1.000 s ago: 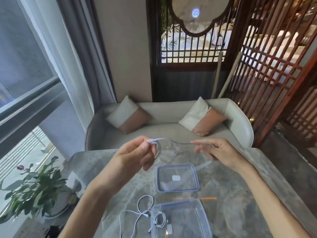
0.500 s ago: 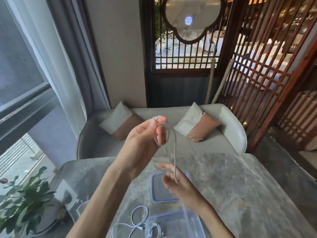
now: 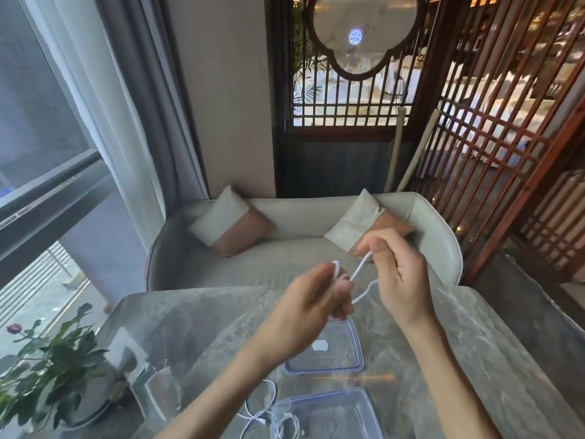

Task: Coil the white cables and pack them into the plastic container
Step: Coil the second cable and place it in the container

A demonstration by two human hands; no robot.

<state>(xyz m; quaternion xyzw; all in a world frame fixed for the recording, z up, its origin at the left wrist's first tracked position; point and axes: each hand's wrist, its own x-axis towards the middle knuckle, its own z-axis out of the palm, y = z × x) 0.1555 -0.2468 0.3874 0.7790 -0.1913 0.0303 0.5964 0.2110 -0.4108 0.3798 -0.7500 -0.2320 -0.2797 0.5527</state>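
Head view, looking forward and down. Holding a white cable (image 3: pixel 359 270) up in the air above the far part of the grey marbled desk (image 3: pixel 190 327), between two bare hands. Gripping a small loop of it in the left hand (image 3: pixel 311 307), fingers curled and closed round the turn, the top of the loop peeking out above the fingertips. Pinching a straight stretch of the same cable in the right hand (image 3: pixel 399 280), thumb against forefinger, the other fingers folded in. Sitting a little higher than the left hand and just to its right, close but not touching. Running taut on a slant from the left fingers up to the right thumb, and sagging in a slack curve lower down between the two hands.

Lying flat on the desk below the hands: a clear lid (image 3: pixel 356 353) with a blue edge and a small white label at its middle. Standing nearer, at the bottom edge: the clear plastic container (image 3: pixel 335 407), open on top. Trailing on the desk just left of the container and partly inside its left corner: more white cable (image 3: pixel 269 405), too blurred for telling whether one piece or two.

Sitting beyond the desk: a pale sofa (image 3: pixel 285 258) carrying two cushions (image 3: pixel 232 221). Standing left of the desk: a leafy plant (image 3: pixel 47 353) with one purple bloom. Hanging by the window: a pale curtain (image 3: pixel 104 99). Standing at the right: a wooden lattice screen (image 3: pixel 493 122).
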